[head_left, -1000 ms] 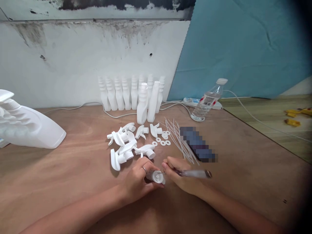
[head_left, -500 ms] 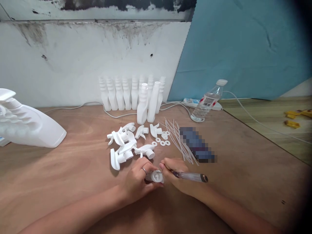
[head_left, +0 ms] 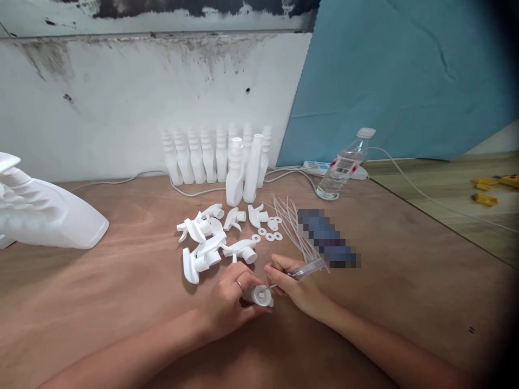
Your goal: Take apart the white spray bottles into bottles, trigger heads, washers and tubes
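Left hand point(head_left: 229, 294) clamped round white part point(head_left: 263, 294), just above near stretch of table point(head_left: 133, 281); part's round end faces up, slightly toward right hand point(head_left: 298, 286). Right hand pinched on slim tool point(head_left: 310, 268) — long axis slanting from part up and rightward. Tip at round end; whether touching, hard to tell. Part lies left of right hand, inside left grip. Beyond hands: sprayers point(head_left: 197, 230), washers point(head_left: 270, 236), tubes point(head_left: 297, 233) — washers between other two.

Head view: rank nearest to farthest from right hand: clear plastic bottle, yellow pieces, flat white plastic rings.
1. Flat white plastic rings, beyond the right hand, slightly left.
2. Clear plastic bottle, farther back, right.
3. Yellow pieces, far right.
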Motion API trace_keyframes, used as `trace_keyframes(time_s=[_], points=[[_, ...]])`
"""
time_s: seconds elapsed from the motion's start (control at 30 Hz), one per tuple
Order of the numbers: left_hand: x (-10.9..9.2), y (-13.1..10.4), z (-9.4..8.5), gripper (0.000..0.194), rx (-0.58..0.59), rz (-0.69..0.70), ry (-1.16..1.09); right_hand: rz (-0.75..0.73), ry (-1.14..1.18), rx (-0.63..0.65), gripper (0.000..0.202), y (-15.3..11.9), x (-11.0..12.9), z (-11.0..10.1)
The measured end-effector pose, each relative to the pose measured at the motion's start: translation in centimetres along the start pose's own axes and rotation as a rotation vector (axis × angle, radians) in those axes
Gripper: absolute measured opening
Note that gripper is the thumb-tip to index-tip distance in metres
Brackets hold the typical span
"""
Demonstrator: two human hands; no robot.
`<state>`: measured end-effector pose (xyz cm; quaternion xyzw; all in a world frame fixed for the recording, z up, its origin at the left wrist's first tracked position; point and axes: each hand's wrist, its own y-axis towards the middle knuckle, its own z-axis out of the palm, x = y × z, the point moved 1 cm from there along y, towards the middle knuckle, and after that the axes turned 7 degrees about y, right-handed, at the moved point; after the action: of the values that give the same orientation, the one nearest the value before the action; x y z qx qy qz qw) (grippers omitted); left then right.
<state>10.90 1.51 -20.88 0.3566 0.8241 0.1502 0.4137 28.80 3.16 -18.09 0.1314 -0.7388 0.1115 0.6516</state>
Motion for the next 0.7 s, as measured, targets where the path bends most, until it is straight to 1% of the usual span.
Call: trace_keyframes(time_s=[0.1, 0.17, 0.2, 0.27, 0.33, 0.37, 0.43, 0.53, 0.6, 0.67, 0.7], points=[[-0.05, 0.09, -0.07, 0.027, -0.012, 0.018, 0.011, -0.027, -0.048, 0.015, 0.038, -0.04, 0.08, -0.02], [-0.1, 0.19, -0.15, 0.028, -0.013, 0.007, 0.019, -0.114, -0.165, -0.01, 0.037, -0.11, 0.08, -0.18], [-0.13, 0.23, -0.2, 0.029, -0.013, -0.001, 0.026, -0.193, -0.241, -0.024, 0.037, -0.15, 0.06, -0.29], [-0.18, 0.31, -0.28, 0.029, -0.008, -0.009, 0.044, -0.43, -0.395, -0.016, 0.036, -0.17, 0.06, -0.52], [-0.24, 0.35, -0.28, 0.028, -0.002, 0.001, 0.064, -0.688, -0.506, 0.079, 0.035, -0.13, 0.09, -0.69], [-0.26, 0.35, -0.25, 0.026, -0.001, 0.013, 0.072, -0.786, -0.537, 0.142, 0.034, -0.09, 0.11, -0.77], [-0.3, 0.34, -0.12, 0.023, -0.008, 0.03, 0.08, -0.886, -0.583, 0.245, 0.032, 0.02, 0.16, -0.88], [-0.36, 0.31, 0.11, 0.015, -0.023, 0.032, 0.091, -0.928, -0.669, 0.287, 0.03, -0.01, 0.12, -0.8], [-0.44, 0.29, 0.22, 0.011, -0.031, 0.044, 0.097, -0.916, -0.688, 0.283, 0.03, -0.15, -0.04, -0.59], [-0.52, 0.24, 0.26, 0.012, -0.033, 0.059, 0.098, -0.836, -0.629, 0.249, 0.03, -0.25, -0.19, -0.41], [-0.53, 0.2, 0.26, 0.015, -0.034, 0.059, 0.097, -0.748, -0.584, 0.207, 0.031, -0.25, -0.21, -0.37]])
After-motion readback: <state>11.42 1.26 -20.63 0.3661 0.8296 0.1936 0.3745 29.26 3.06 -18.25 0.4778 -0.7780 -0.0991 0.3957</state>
